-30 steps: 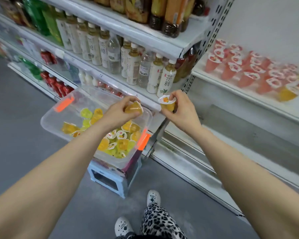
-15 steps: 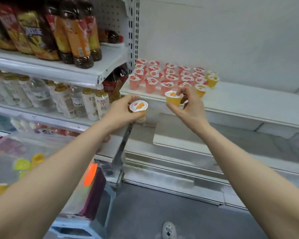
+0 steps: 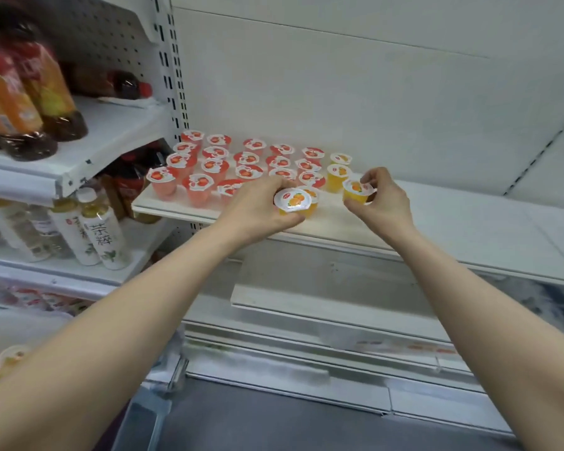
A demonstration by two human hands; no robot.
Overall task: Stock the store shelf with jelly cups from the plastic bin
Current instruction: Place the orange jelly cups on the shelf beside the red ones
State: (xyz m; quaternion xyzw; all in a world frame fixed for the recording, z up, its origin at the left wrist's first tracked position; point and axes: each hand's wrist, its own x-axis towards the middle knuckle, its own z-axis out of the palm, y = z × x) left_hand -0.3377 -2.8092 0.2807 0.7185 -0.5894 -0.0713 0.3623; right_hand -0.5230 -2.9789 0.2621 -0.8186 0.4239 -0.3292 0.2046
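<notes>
My left hand (image 3: 258,208) grips a yellow jelly cup (image 3: 293,200) with a white orange-print lid, over the front of the white shelf (image 3: 453,229). My right hand (image 3: 380,200) holds a second yellow jelly cup (image 3: 355,190) just right of it, low over the shelf. Behind them stand several red jelly cups (image 3: 241,161) in rows, with two yellow cups (image 3: 338,173) at the rows' right end. Only a corner of the plastic bin (image 3: 0,362) shows at the lower left, with a yellow cup inside.
Tea bottles (image 3: 98,236) fill the neighbouring shelf at left, and dark drink bottles (image 3: 30,102) stand on the shelf above them. A perforated upright (image 3: 173,92) divides the two bays. The white shelf runs bare to the right of my hands. Grey floor lies below.
Both hands have carried their cups from the bin, up and forward, to the shelf beside the yellow cups. The view has turned right, leaving the bin at the frame's edge.
</notes>
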